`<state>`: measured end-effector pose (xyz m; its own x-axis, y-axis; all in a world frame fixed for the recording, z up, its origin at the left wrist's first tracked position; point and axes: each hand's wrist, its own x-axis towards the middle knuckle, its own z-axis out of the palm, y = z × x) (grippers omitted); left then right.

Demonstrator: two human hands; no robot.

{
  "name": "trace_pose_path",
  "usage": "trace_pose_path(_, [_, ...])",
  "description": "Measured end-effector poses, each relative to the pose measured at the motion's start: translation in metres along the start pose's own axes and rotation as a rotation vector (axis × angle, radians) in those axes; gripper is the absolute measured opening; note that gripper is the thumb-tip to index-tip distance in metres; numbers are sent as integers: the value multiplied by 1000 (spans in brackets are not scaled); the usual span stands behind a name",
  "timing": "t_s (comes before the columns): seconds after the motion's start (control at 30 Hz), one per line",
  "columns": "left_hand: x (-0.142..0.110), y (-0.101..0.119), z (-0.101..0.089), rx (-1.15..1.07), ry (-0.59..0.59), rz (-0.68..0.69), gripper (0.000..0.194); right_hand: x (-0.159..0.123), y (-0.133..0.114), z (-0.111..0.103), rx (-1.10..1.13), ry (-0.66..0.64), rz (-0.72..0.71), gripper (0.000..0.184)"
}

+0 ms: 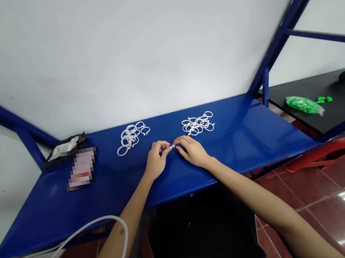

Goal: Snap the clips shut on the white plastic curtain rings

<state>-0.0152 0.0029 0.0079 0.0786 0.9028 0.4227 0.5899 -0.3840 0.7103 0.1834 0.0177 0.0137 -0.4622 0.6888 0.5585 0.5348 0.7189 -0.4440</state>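
Note:
Between my fingertips, near the front middle of the blue table [245, 143], is a small white plastic ring [172, 147], mostly hidden, with only its knobbed ends showing. My left hand [157, 157] pinches it from the left with thumb and fingers. From the other side, my right hand [192, 150] pinches it too. Beyond my left hand lies a loose pile of white plastic rings [130, 137], some with a gap and small knobs at the ends. A second pile of similar rings [197, 124] lies beyond my right hand.
A black package [67, 148] and a blurred pinkish item [82, 168] lie at the left. On a black table [336, 91] at the right are a clear bag of green pieces [303, 104] and several loose ones. A white cable [77, 231] loops across my left forearm.

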Motion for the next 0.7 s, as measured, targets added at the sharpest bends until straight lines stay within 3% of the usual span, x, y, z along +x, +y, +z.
trace_pose_path(0.27, [1, -1, -4, -99, -40, -46, 9, -2, 5, 1, 102, -80, 105, 15])
trace_pose_path(0.7, [1, 4, -1, -42, -28, -38, 9, -1, 8, 2, 136, -38, 156, 13])
